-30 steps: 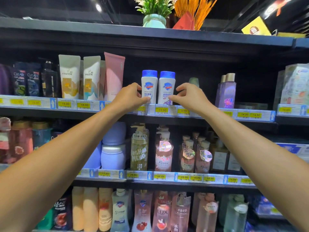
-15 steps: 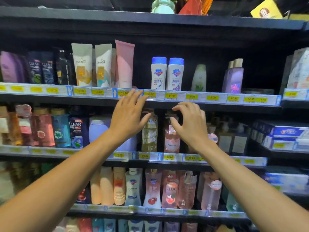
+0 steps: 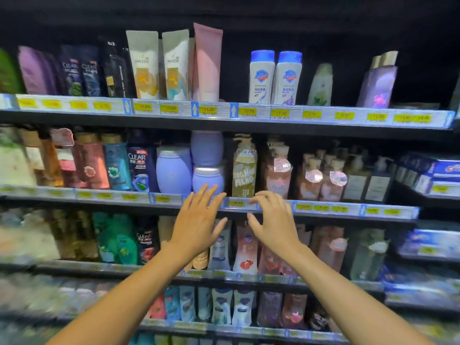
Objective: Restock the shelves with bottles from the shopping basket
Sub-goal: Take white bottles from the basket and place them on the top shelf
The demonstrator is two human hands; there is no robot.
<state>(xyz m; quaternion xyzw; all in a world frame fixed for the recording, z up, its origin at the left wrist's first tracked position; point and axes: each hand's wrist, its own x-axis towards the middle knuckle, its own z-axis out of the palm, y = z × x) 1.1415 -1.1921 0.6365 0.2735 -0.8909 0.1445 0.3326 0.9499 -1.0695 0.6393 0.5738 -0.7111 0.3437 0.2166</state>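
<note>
Two white bottles with blue caps (image 3: 275, 79) stand side by side on the upper shelf (image 3: 323, 118), above the yellow price tags. My left hand (image 3: 199, 221) hovers well below them, fingers spread and holding nothing, in front of the second shelf's rail (image 3: 348, 210). My right hand (image 3: 272, 221) is beside it, fingers loosely bent, also holding nothing. Both hands are apart from every bottle. The shopping basket is out of view.
The shelves are packed: tubes (image 3: 159, 66) and dark shampoo bottles at upper left, a pale green bottle (image 3: 321, 85) and a purple one (image 3: 378, 85) to the right. Lilac jars (image 3: 206, 160) and pump bottles (image 3: 245, 168) fill the second shelf. Toothpaste boxes (image 3: 438, 170) lie at right.
Both hands let go of the two blue-capped bottles on the upper shelf and dropped down to the second shelf's level. The view tilted downward and blurred.
</note>
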